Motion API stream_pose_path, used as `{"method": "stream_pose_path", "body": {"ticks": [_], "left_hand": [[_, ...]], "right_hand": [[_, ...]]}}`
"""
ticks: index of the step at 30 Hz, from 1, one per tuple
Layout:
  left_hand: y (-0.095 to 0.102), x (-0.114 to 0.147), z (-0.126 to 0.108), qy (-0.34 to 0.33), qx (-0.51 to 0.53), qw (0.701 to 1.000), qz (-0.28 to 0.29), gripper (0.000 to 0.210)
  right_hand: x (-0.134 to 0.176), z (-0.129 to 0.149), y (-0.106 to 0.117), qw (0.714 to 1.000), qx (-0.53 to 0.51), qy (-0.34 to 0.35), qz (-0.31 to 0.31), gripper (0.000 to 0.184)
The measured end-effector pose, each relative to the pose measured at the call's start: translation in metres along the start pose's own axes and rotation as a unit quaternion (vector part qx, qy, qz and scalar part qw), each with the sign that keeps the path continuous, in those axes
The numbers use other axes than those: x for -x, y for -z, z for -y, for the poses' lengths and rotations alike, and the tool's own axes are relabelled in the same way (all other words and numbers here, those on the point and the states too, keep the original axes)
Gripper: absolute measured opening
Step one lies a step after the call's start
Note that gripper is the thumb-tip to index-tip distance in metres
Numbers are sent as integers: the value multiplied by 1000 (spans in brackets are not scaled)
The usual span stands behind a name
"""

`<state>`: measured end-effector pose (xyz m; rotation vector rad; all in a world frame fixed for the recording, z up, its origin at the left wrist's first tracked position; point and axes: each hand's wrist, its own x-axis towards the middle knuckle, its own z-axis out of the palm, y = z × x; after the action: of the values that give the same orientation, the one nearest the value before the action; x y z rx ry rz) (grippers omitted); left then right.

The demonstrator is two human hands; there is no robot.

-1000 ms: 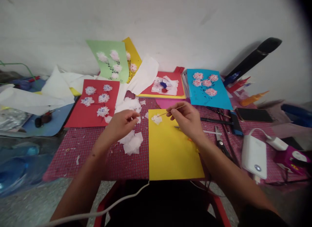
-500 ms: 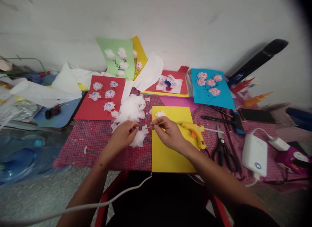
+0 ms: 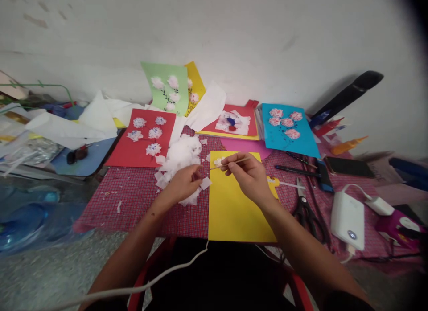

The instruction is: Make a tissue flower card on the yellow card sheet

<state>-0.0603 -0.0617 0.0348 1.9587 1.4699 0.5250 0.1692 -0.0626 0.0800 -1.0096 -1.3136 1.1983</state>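
Observation:
My right hand [image 3: 247, 175] pinches a thin wooden stick [image 3: 239, 161] between thumb and fingers, its tip pointing left. The hand is over the upper part of a yellow sheet [image 3: 239, 213], beside a small white tissue flower [image 3: 219, 161] on that sheet. My left hand [image 3: 185, 182] is over the lower part of a pile of white tissue squares [image 3: 182, 153], thumb and forefinger apart. One tissue square [image 3: 205, 183] lies at its thumb tip. Behind my right hand, a yellow glue gun [image 3: 273, 182] is mostly hidden, with a glue stick protruding.
Red card [image 3: 143, 153], green card [image 3: 180, 75] and blue card [image 3: 290, 144] with tissue flowers stand along the back. Scissors [image 3: 307, 213], a box cutter [image 3: 324, 175], a phone [image 3: 349, 167] and a white power bank [image 3: 347, 219] lie right. A white cable [image 3: 160, 273] crosses before me.
My right hand has moved right and slightly up with the stick, now covering more of the glue gun. My left hand has shifted slightly right, its thumb and forefinger further apart. The view has tilted slightly.

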Motion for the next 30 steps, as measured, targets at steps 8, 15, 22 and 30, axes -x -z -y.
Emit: {"method": "stream_pose_path", "body": {"ticks": [8,15,22,30], "left_hand": [[-2,-6,-10,-49,-200,978,39,16],[-8,-7,-30,-22,-270,958,90,21],[-8,-5,-20,-17,-111,993,23,17],[-28,-5,-23,104,348,931,-48,15]], "right_hand": [[15,-10,12,999,18,-19,-19,15],[26,-12,20,1000,10,-13,-26,16],[30,-8,27,999,-14,-7,-43,14],[31,-5,16,997,-57,17,-45,10]]}}
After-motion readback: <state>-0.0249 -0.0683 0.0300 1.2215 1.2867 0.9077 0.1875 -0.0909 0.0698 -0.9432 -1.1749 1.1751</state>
